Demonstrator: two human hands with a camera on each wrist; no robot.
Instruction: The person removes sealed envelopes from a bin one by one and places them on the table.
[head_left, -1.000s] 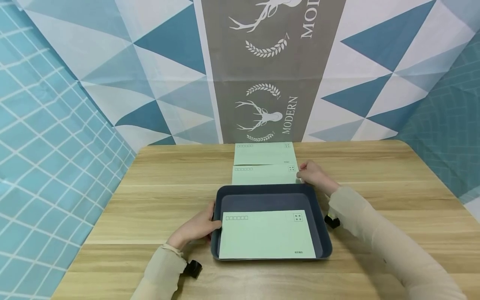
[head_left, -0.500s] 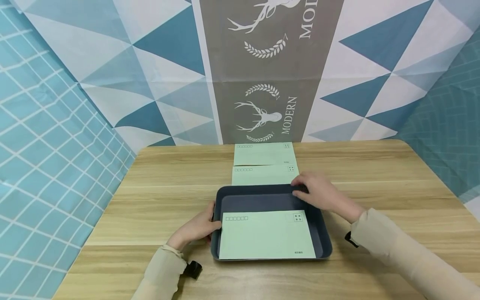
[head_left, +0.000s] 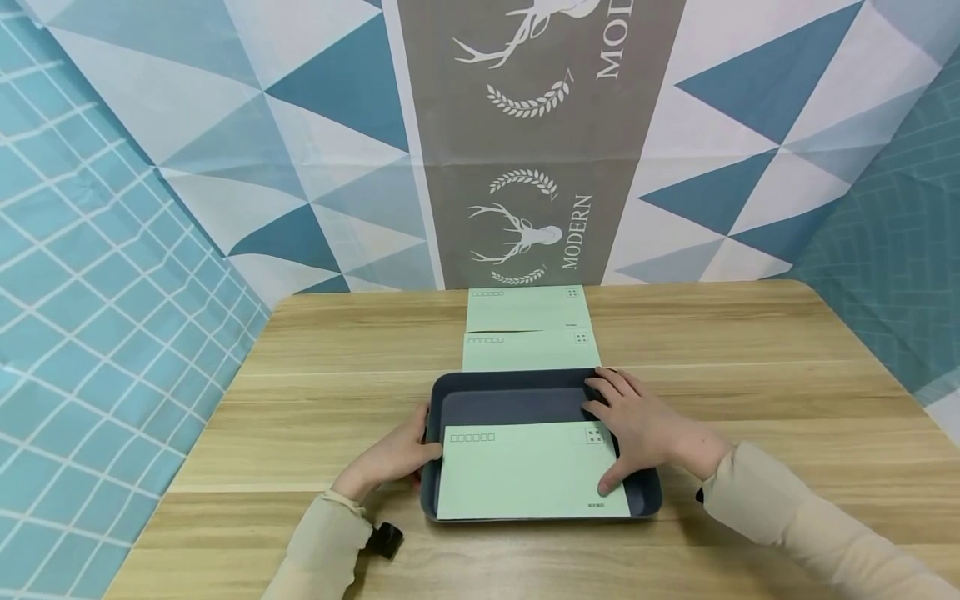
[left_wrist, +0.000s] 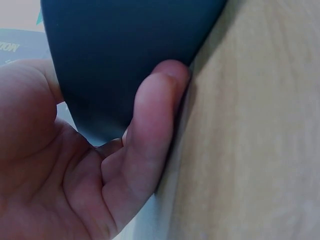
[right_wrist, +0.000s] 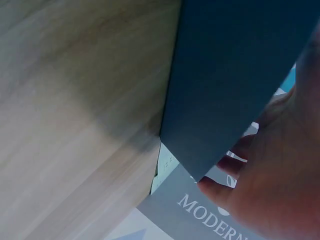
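A dark blue tray (head_left: 517, 407) sits on the table with a pale green envelope (head_left: 525, 475) lying in its front part. My left hand (head_left: 393, 454) grips the tray's left side, thumb over the rim. In the left wrist view, the fingers (left_wrist: 150, 107) curl against the outer wall near the tabletop. My right hand (head_left: 645, 425) lies spread across the tray's right rim, its thumb over the envelope's right end. The right wrist view shows these fingertips (right_wrist: 215, 190) along the rim; whether they press on it is unclear. Two more envelopes (head_left: 528, 309) (head_left: 528, 351) lie behind the tray, the nearer one partly hidden.
The wooden table (head_left: 322, 400) extends on both sides of the tray and in front of it. A patterned cloth backdrop (head_left: 525, 150) rises at the table's back edge. Blue tiled-pattern cloth (head_left: 97, 275) hangs on the left, with a darker teal one (head_left: 885, 217) on the right.
My right hand has left the right edge of the envelope behind the tray. It has come nearer and spread over the tray's right rim. The left hand has stayed in place.
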